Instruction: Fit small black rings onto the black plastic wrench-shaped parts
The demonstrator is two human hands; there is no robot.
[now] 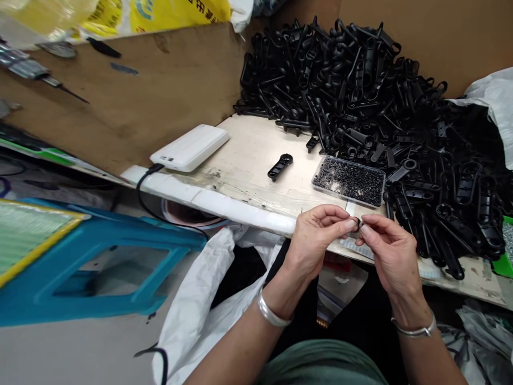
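Observation:
In front of my body, both hands meet at the table's front edge. My left hand (310, 240) is closed in a pinch on a small black part (356, 224), mostly covered by the fingertips. From the other side my right hand (393, 251) pinches at the same spot, thumb and forefinger pressed together. Just beyond the fingers lies a clear shallow box (348, 203) with many tiny black pieces (360, 184). One black plastic handle-shaped part (280, 167) lies alone on the pale tabletop (248, 144), left of the box.
A large heap of black plastic parts (344, 80) fills the back and right of the table. A white power bank (192, 147) with a black cable (140, 187) sits left. An electric screwdriver (32, 67) hangs at the upper left. A blue plastic stool (100, 267) stands below.

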